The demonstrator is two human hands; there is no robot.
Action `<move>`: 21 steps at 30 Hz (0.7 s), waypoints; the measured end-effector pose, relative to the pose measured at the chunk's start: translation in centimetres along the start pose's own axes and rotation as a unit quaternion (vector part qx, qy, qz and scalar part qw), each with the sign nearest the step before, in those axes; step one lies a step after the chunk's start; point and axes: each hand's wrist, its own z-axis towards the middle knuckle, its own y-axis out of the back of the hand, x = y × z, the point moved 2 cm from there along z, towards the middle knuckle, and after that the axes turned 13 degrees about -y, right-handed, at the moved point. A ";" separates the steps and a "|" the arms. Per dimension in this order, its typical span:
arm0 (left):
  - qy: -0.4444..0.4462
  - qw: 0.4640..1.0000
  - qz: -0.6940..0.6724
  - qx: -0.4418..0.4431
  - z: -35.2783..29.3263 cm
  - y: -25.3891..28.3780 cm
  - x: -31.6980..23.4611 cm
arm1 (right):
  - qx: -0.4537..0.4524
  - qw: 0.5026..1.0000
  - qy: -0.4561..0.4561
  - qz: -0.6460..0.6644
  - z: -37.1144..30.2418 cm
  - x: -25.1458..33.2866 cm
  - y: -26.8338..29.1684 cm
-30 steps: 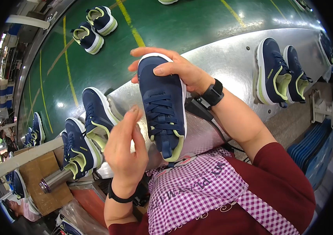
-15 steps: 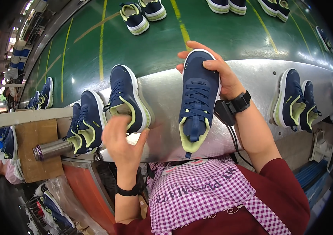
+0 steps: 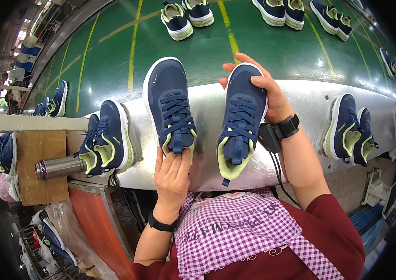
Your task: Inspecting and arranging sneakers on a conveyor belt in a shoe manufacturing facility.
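Sensibly, your curled left hand (image 3: 172,175) grips the left shoe (image 3: 167,91) by the collar, your half-spread right hand (image 3: 275,99) the right shoe (image 3: 241,112) by the toe, both likely light, pliant.

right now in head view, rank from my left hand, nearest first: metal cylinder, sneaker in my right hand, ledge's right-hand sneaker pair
1. Navy sneaker in your right hand, just right
2. Metal cylinder, left
3. Sneaker pair, far right

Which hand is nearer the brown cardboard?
Left. Your left hand, at the heel of one shoe, is right of the cardboard; your right hand, holding another shoe, is farther right.
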 end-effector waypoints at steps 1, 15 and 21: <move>-0.007 1.000 0.012 -0.006 -0.2 -0.1 0.1 | 0.000 1.000 -0.001 0.003 0.0 0.0 -0.1; -0.014 0.979 -0.180 0.094 1.5 2.8 -1.4 | -0.115 0.974 0.016 -0.192 0.5 -0.4 1.6; -0.049 0.982 -0.131 0.126 4.9 4.0 -3.8 | -0.180 0.944 0.027 -0.274 0.6 -0.6 1.5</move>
